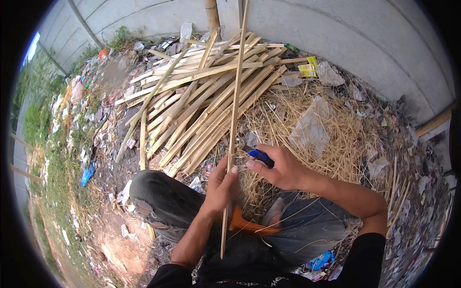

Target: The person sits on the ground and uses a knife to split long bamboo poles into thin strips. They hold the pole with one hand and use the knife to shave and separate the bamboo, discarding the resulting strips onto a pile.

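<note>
My left hand (222,186) is closed around a long, thin bamboo strip (235,103) that runs upright from my lap to the top of the view. Just right of the strip, my right hand (281,167) grips a blue-handled cutter knife (261,157). Its dark blade points left toward the strip, close above my left fingers; whether it touches cannot be made out. Beyond my knees lies a big pile of split bamboo strips (192,103). Straw-coloured shavings (336,161) cover the ground right of the pile.
A concrete wall (345,48) curves behind the pile, with a bamboo post (212,17) against it. Litter and plastic scraps are strewn all around. Green weeds (43,125) grow at the left. Something orange (247,223) lies between my legs.
</note>
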Tool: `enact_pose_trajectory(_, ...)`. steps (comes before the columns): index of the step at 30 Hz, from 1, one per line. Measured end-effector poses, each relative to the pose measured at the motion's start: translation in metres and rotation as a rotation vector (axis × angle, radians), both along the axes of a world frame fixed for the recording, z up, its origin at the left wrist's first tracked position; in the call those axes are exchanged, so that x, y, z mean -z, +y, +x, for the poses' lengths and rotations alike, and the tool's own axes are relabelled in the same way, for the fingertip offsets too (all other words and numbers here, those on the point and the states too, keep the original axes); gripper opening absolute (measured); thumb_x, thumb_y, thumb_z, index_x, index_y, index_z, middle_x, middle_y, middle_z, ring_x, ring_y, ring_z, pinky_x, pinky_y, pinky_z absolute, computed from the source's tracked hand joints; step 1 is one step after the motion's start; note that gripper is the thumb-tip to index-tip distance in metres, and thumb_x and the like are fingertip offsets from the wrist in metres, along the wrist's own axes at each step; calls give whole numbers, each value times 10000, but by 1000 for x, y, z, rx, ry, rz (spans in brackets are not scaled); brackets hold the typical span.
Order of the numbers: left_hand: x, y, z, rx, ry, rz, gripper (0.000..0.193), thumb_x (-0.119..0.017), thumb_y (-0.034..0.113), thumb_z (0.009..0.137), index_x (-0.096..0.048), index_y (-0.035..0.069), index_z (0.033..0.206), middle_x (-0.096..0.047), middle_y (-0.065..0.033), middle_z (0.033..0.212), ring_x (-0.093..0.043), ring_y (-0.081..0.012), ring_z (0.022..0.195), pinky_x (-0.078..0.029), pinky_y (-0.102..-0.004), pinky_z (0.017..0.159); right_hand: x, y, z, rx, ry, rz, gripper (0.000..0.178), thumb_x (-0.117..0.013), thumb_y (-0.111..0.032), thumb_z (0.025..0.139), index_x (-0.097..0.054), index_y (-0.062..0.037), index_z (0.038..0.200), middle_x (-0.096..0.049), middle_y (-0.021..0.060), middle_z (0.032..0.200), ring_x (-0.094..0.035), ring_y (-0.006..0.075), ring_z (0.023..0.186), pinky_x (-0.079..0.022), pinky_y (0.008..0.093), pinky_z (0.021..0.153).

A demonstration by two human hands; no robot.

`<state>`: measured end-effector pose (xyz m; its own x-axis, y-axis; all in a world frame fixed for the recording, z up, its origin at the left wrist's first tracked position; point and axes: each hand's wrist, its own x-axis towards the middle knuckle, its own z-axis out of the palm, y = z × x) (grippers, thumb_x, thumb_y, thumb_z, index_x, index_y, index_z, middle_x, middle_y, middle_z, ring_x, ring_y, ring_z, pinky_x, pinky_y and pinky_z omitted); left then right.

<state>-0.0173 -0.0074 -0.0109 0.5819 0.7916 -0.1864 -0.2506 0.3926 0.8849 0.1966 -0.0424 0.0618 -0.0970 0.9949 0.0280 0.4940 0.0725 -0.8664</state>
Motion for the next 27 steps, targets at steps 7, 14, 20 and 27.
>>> enact_pose_trajectory(7,-4,-9,11,-28,246,396,683,-638,114,986,-307,-90,1548,-589,-190,1389,-555,-191,1265,-438,-312,1052,-2,5,-10,16,48,41,393,-737,-383,941,-704,8,916,-606,68,628,-520,133,550,-426,329,527)
enact_pose_trajectory(14,-7,-9,8,87,388,414,710,-681,126,955,-341,-72,1547,-635,-150,1304,-587,-127,1146,-473,-286,975,22,13,1,-162,18,291,119,-724,-116,882,-735,-23,956,-675,110,682,-680,228,589,-496,347,533)
enact_pose_trajectory(20,8,-2,5,27,185,189,664,-599,31,956,-340,-38,1564,-674,-69,1080,-610,-99,902,-498,-253,784,20,4,-6,-353,-231,675,117,-715,-122,872,-667,-74,777,-640,77,652,-642,269,560,-488,385,498)
enact_pose_trajectory(27,-9,16,-14,-107,-72,-164,558,-481,22,946,-441,56,1501,-330,74,586,-315,-56,401,-249,-229,375,17,3,-5,-77,-154,370,316,-771,-304,901,-647,-41,776,-618,91,616,-632,277,531,-498,383,517)
